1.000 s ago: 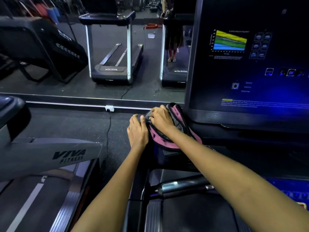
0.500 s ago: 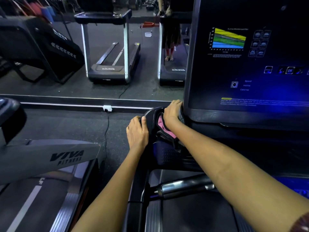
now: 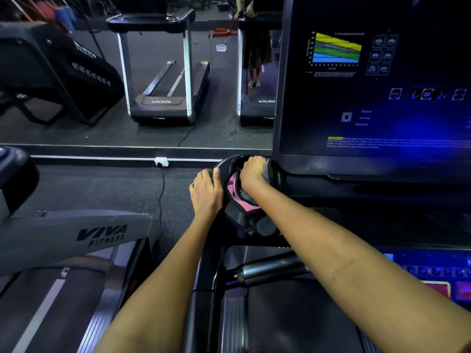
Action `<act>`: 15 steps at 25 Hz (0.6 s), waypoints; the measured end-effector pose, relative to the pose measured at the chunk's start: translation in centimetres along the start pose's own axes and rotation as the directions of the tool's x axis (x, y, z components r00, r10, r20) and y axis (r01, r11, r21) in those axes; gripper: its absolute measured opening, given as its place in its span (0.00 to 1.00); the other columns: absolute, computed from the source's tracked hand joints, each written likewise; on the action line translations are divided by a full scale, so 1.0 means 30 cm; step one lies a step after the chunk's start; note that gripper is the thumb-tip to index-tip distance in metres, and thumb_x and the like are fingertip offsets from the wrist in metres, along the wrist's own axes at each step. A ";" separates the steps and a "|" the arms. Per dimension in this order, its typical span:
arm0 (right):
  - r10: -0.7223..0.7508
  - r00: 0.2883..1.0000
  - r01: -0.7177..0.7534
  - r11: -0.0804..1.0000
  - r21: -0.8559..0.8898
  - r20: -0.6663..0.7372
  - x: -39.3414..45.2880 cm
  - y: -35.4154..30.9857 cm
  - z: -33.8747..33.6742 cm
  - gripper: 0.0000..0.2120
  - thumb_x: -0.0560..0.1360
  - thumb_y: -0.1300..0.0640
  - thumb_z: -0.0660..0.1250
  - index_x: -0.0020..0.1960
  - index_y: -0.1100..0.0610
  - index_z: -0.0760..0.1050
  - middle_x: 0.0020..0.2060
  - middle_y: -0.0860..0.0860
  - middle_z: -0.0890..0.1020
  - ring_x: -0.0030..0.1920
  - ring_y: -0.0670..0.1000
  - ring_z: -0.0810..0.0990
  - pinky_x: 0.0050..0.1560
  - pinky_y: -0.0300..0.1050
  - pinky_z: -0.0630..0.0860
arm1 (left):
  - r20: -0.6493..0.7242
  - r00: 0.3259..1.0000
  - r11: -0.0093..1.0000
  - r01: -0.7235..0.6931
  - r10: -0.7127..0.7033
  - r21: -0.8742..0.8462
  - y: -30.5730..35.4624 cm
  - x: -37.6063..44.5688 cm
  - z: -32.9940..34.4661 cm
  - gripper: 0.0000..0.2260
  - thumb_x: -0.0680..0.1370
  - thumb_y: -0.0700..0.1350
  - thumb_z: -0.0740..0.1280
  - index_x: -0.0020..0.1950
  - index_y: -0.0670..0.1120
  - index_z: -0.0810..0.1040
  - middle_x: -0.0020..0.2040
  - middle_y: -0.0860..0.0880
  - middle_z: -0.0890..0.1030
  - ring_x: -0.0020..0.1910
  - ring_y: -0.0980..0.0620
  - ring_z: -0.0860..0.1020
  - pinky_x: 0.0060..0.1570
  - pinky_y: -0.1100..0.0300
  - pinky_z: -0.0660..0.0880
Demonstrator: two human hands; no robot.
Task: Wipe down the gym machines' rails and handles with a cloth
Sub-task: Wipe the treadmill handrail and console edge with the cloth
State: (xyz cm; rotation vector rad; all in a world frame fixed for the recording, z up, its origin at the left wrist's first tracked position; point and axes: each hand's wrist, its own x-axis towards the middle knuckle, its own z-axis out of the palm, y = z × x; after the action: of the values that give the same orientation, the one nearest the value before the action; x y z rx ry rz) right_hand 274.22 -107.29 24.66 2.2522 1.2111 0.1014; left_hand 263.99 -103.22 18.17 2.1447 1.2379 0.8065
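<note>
We have our right hand pressed down into the front corner of the treadmill's console, at the curved end of the black rail, just beside the lower left edge of the big screen. Its fingers are curled over the cloth, gripping a bunched part of it, while the rest of the pink and grey fabric trails back under our wrist. Our left hand rests on the outer side of the same rail, fingers fairly straight and the thumb lying along the top edge; it holds nothing and seems only to steady us.

The cloth looks soft, light and floppy, so we judge it will fold into the corner easily but also slide or bunch if held loosely. It is best gripped as a wad in the palm, with the loose tail gathered in so it does not catch. The rail is hard, smooth plastic and takes firm pressure; the screen beside it probably calls for a lighter touch.
</note>
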 end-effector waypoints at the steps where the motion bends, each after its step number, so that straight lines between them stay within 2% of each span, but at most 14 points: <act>1: -0.003 1.000 0.004 1.000 0.024 -0.028 -0.013 -0.005 0.007 0.17 0.81 0.54 0.52 0.63 0.56 0.74 0.59 0.49 0.78 0.57 0.50 0.78 0.50 0.41 0.76 | -0.005 1.000 1.000 0.000 0.000 0.006 0.002 -0.003 -0.002 0.17 0.82 0.52 0.49 0.50 0.42 0.72 0.52 0.43 0.77 0.55 0.43 0.73 0.57 0.50 0.63; 4: 0.022 0.995 -0.012 0.994 0.113 -0.095 -0.062 0.002 0.022 0.18 0.81 0.58 0.49 0.62 0.57 0.74 0.59 0.51 0.78 0.58 0.52 0.79 0.37 0.41 0.77 | -0.007 1.000 1.000 -0.017 0.017 0.021 0.005 -0.016 -0.008 0.18 0.82 0.52 0.49 0.49 0.41 0.72 0.51 0.42 0.77 0.54 0.42 0.73 0.56 0.49 0.63; 7: 0.051 0.990 -0.018 0.973 0.230 -0.135 -0.119 0.022 0.031 0.16 0.80 0.59 0.52 0.59 0.56 0.77 0.57 0.51 0.80 0.57 0.51 0.79 0.44 0.40 0.72 | -0.004 0.998 0.997 -0.063 0.063 0.037 0.014 -0.028 -0.014 0.22 0.81 0.55 0.48 0.47 0.41 0.72 0.48 0.42 0.78 0.51 0.41 0.74 0.55 0.49 0.64; 9: 0.068 0.987 -0.020 0.949 0.313 -0.143 -0.163 0.025 0.044 0.15 0.79 0.58 0.54 0.56 0.57 0.78 0.54 0.52 0.80 0.55 0.52 0.80 0.40 0.42 0.68 | 0.030 0.996 0.991 -0.092 0.090 0.098 0.016 -0.030 -0.013 0.26 0.78 0.59 0.45 0.47 0.40 0.72 0.49 0.41 0.78 0.51 0.41 0.74 0.54 0.49 0.65; 10: 0.077 0.985 -0.019 0.938 0.347 -0.155 -0.189 0.027 0.053 0.14 0.79 0.58 0.54 0.54 0.57 0.79 0.53 0.52 0.81 0.53 0.53 0.80 0.39 0.42 0.68 | 0.056 0.993 0.985 -0.107 0.100 0.137 0.016 -0.030 -0.011 0.26 0.79 0.59 0.46 0.48 0.39 0.73 0.50 0.41 0.78 0.52 0.41 0.74 0.54 0.49 0.66; 12: 0.071 0.974 0.015 0.927 0.375 -0.214 -0.239 0.030 0.080 0.15 0.78 0.58 0.55 0.52 0.59 0.79 0.51 0.54 0.81 0.51 0.55 0.81 0.38 0.43 0.69 | 0.103 0.989 0.975 -0.121 0.103 0.187 0.013 -0.030 -0.005 0.20 0.81 0.52 0.52 0.54 0.38 0.75 0.57 0.40 0.77 0.56 0.39 0.74 0.55 0.48 0.67; 15: 0.014 0.957 0.099 0.924 0.370 -0.291 -0.303 0.031 0.134 0.14 0.78 0.58 0.55 0.55 0.62 0.77 0.51 0.57 0.81 0.52 0.57 0.80 0.43 0.45 0.74 | 0.175 0.980 0.959 -0.136 0.093 0.251 0.006 -0.048 -0.010 0.16 0.81 0.44 0.54 0.65 0.40 0.71 0.69 0.43 0.70 0.66 0.43 0.70 0.62 0.49 0.64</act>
State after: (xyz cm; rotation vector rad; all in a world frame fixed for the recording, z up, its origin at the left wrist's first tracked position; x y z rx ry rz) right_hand 270.88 -116.65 23.58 2.6132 1.5452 0.1985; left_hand 263.31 -104.54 18.17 2.4593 1.1994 0.5243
